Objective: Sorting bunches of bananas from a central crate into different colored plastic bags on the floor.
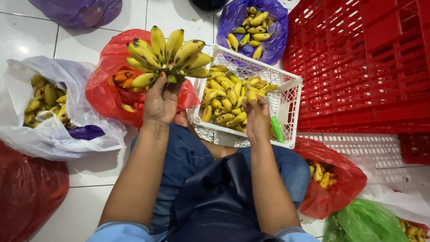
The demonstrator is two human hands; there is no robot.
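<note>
The left hand (160,102) holds a bunch of small yellow bananas (168,56) by its green stem end, the fingers closed around the stalk so that the fruit fans upward above them. Behind the bunch and partly under it sits a red plastic bag (105,85) with more orange-yellow fruit inside. To the right of those fingers, the right hand (256,117) reaches into a white plastic basket (286,96) and its fingers pinch a single small banana (251,94), held upright above the loose bananas (224,101) that fill the basket. A green-handled tool (277,129) lies just right of that hand, against the basket's near wall; the hand covers its upper end. Beyond the right fingers, a purple bag (268,45) holds further bananas, and a large red crate (363,62) stands to their right. Far left of the left fingers, a white bag (58,134) lies open with greenish-yellow bananas in it. Nearer the person than the right hand, another red bag (340,188) shows a few bananas, and a green bag (365,222) lies beside it. Everything rests on a white tiled floor (89,210), and the person sits with legs in blue fabric below both hands.
</note>
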